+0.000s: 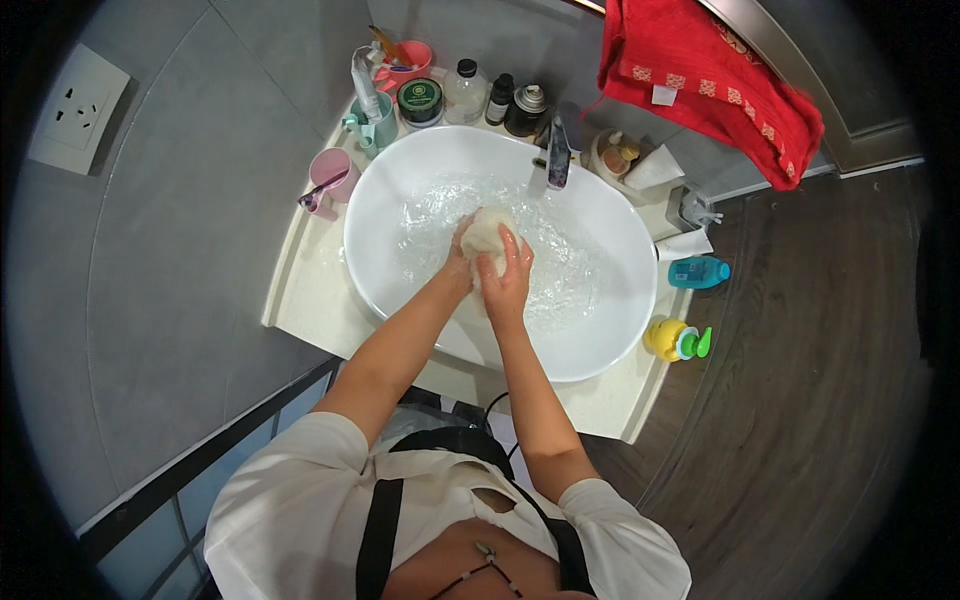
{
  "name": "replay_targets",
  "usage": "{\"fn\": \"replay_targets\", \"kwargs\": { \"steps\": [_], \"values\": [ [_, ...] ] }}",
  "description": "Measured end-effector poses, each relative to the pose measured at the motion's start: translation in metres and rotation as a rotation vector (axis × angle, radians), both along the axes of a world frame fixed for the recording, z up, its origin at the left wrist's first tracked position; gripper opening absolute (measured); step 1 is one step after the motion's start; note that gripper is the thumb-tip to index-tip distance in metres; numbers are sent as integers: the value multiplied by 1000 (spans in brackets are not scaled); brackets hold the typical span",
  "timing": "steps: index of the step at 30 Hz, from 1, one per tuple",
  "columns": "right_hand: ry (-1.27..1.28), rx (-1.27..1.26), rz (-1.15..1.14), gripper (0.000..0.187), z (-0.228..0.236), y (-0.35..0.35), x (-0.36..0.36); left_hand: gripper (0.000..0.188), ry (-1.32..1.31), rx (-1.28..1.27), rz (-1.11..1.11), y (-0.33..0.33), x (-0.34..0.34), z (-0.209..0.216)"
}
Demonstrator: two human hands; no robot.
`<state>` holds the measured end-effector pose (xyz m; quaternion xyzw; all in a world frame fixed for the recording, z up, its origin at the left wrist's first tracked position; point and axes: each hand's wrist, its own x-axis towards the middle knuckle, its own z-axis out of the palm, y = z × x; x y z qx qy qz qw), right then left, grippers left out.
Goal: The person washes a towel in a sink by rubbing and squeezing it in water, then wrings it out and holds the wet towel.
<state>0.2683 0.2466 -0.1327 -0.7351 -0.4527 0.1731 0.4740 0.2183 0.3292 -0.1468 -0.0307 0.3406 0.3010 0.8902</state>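
Both of my hands are over the white oval washbasin (pixel 620 330), where rippling water (pixel 560 260) lies. Between them is a wet, bunched cream cloth (pixel 485 230); its full shape is folded out of sight. My left hand (pixel 461 255) wraps the cloth's left side, with some fingers hidden behind it. From the near right, my right hand (pixel 507 278) presses on it, fingers curved over its top. Behind the hands, the dark metal faucet (pixel 558 155) reaches over the basin's far rim.
Along the counter (pixel 315 290) stand a pink cup (pixel 335 175), a teal cup (pixel 378 125), a green-lidded jar (pixel 420 102) and several bottles. To the right are a blue bottle (pixel 698 272) and a yellow pump bottle (pixel 670 340). A red towel (pixel 710 90) hangs at the upper right.
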Motion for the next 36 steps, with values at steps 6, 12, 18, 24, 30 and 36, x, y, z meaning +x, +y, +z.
{"fn": "replay_targets", "kwargs": {
  "steps": [6,12,18,24,30,36],
  "values": [
    [217,-72,-268,31,-27,28,39,36,281,348,-78,-21,17,-44],
    [-94,-209,-86,30,-64,-4,104,46,863,479,-426,-6,-12,-3],
    [1095,-248,-245,26,-36,-32,140,30,781,819,-347,39,-60,2],
    [426,-453,-301,29,-63,-54,153,22,1129,1824,-144,52,-68,-61],
    [-385,-133,-46,50,-53,-34,109,33,1250,1625,-448,-11,-8,-44],
    [-80,-356,162,65,-86,-44,95,34,1326,1644,-695,-36,19,-62]
  ]
}}
